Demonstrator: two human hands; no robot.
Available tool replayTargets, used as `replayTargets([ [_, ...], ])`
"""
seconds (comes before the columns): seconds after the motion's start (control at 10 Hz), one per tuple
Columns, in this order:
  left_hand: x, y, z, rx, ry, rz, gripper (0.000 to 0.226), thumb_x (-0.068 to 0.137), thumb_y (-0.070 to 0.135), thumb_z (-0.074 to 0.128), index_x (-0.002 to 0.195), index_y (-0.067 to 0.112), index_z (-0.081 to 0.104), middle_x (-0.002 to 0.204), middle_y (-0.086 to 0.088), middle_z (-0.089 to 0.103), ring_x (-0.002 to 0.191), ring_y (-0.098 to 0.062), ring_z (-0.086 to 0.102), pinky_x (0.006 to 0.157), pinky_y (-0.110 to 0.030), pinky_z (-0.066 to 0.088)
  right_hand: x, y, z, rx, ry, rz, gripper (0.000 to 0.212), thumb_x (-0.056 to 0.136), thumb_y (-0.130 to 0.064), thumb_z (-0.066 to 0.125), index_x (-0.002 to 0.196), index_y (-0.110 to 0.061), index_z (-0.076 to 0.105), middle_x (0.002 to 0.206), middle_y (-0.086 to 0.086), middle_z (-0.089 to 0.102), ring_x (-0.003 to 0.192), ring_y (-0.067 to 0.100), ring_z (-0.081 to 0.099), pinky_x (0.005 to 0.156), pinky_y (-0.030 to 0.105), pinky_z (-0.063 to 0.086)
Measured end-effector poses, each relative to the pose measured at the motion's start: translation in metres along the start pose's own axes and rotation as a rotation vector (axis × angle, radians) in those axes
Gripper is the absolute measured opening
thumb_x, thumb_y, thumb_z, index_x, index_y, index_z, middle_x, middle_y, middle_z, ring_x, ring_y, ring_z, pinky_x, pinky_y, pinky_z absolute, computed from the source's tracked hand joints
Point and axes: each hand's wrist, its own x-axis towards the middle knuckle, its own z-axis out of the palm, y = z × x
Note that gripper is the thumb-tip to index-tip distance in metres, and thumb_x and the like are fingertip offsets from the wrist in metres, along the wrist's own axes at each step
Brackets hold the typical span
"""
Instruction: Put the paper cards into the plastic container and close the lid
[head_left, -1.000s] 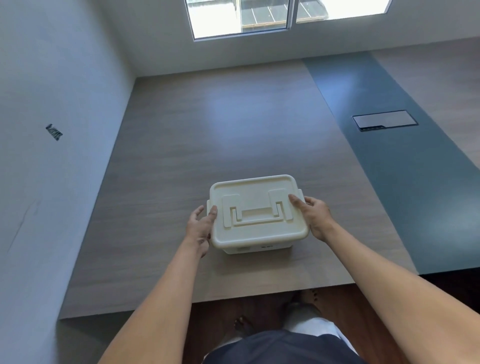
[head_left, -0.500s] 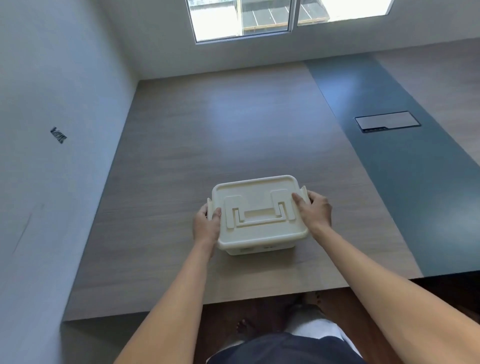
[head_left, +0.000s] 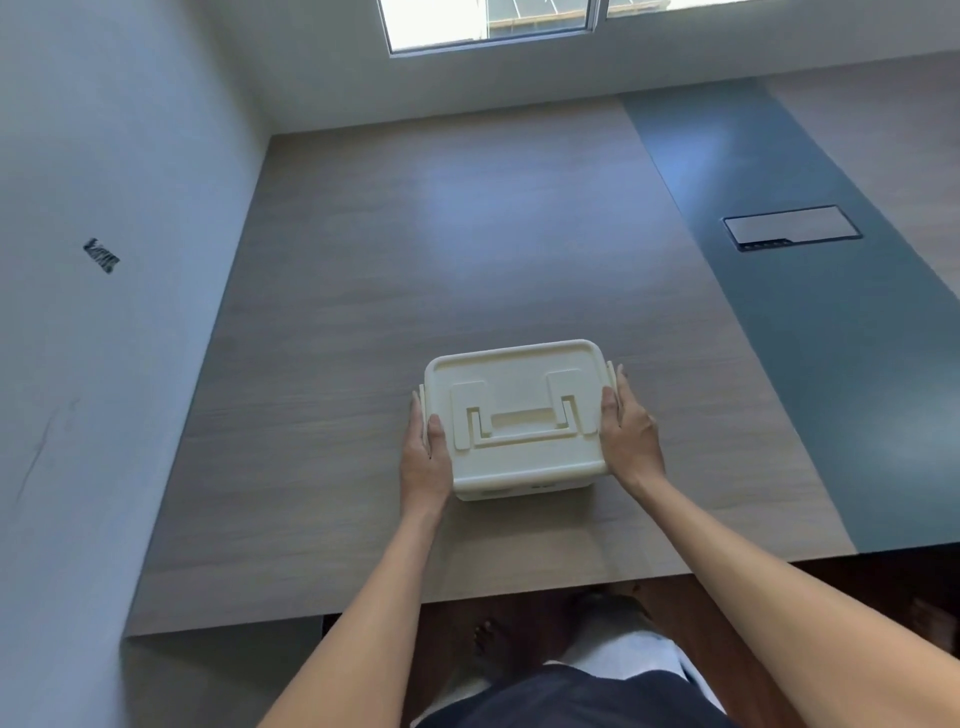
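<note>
wood-grain table (head_left: 363, 291) fills the middle of the frame, its near edge running across the lower part, with dark floor and the person's bare feet showing below it at the bottom centre. both bare forearms rise from the bottom edge toward the frame's centre. just above them, the cream plastic container (head_left: 519, 486) sits on the table slightly right of centre, with its lid (head_left: 514, 379) seated flat on top and the moulded carry handle (head_left: 522, 421) lying folded down across the lid. the left hand (head_left: 423, 457) presses flat against the container's left side, fingers stretched forward along the side latch, thumb resting on the lid's edge; the right hand (head_left: 631, 434) does the same on the right side, fingers extended along the other latch. both hands are laid open against the box, pressing it between them and not curled around anything. no paper cards can be seen outside the box. farther up and right, a blue-grey strip (head_left: 810, 332) runs along the table with a rectangular hatch plate (head_left: 792, 227) set in it. white wall (head_left: 104, 156) occupies the left, and a window (head_left: 488, 23) sits at the top edge.
</note>
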Motion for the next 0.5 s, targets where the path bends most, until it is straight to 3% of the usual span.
replayTargets([
  [0.3, 0.069, 0.010, 0.012, -0.016, 0.046, 0.024, 0.052, 0.105, 0.032, 0.036, 0.155, 0.019, 0.028, 0.159, 0.001, 0.032, 0.147, -0.014, 0.031, 0.120, -0.034, 0.026, 0.058, -0.021, 0.014, 0.031, 0.010, 0.005, 0.050, 0.105, -0.032, 0.035, 0.152, -0.018, 0.032, 0.156, 0.002, 0.038, 0.139, 0.026, 0.042, 0.112, 0.035, 0.034],
  [0.4, 0.083, 0.016, 0.016, -0.067, 0.093, 0.030, 0.048, 0.105, 0.031, 0.035, 0.152, 0.018, 0.037, 0.155, 0.001, 0.040, 0.143, -0.012, 0.037, 0.119, -0.032, 0.029, 0.077, -0.022, 0.013, 0.166, -0.036, 0.048, 0.049, 0.103, -0.039, 0.037, 0.148, -0.020, 0.041, 0.150, -0.002, 0.047, 0.135, 0.017, 0.047, 0.111, 0.028, 0.039],
  [0.5, 0.070, 0.005, 0.014, -0.256, 0.359, -0.143, 0.046, 0.104, 0.036, 0.035, 0.138, 0.014, 0.057, 0.124, -0.003, 0.066, 0.113, -0.015, 0.062, 0.100, -0.031, 0.047, 0.070, -0.007, 0.008, 0.268, 0.004, 0.152, 0.055, 0.102, -0.052, 0.030, 0.143, -0.020, 0.049, 0.131, -0.006, 0.060, 0.116, 0.010, 0.059, 0.094, 0.017, 0.048],
])
